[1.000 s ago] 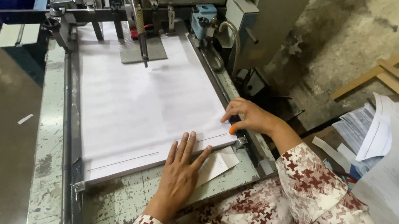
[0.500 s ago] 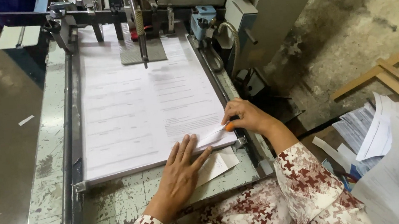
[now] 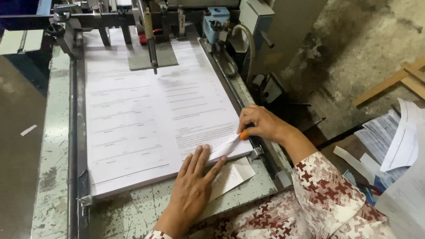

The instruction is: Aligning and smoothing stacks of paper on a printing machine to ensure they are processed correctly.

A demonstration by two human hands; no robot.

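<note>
Head view: printed paper stack (image 3: pixel 147 119), white sheets with faint grey text lines, lies squared on the machine's worn counter (image 3: pixel 49 162). My left hand (image 3: pixel 192 187) presses flat, fingers spread, at its near edge. My right hand (image 3: pixel 262 124) pinches an orange-tipped tool (image 3: pixel 243 135) at the stack's near right corner.

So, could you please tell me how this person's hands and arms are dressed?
Both hands, left hand and right hand, are bare, with no gloves or rings visible. Long sleeves in a cream fabric printed with dark red cross-like shapes cover both arms down to the wrists.
</note>
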